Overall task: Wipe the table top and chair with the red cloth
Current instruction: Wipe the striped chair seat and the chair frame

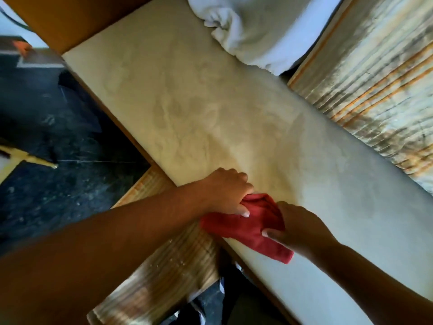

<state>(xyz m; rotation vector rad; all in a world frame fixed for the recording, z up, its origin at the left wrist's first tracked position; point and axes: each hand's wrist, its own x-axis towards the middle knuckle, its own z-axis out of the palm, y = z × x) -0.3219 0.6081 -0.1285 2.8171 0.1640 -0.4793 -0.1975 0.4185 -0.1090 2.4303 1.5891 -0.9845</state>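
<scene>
Nearest to the camera, two bare forearms reach in from the lower edge. The left hand [225, 191] comes from the lower left and its fingers are closed over the upper edge of the crumpled red cloth [246, 227], with the thumb pressing on the fabric. The right hand [297, 227] comes from the lower right and pinches the right side of the same cloth between the thumb and the curled fingers. So both hands hold the cloth, and no hand is spread wide.

The cloth lies at the near edge of the long pale cream tabletop [210, 113]; one corner of it hangs a little over that edge. Below the left forearm there is a ribbed, shiny surface with brown and beige stripes [164, 266], just beside the tabletop edge; I cannot tell what object it is. To the left, the dark speckled floor [58, 184] is visible.

The tabletop surface shows faint cloudy marks in its middle part. On the right side, touching the tabletop edge, there is a similar striped ribbed surface [375, 102]. At the far end, a bunched white fabric [246, 26] rests on the tabletop
</scene>
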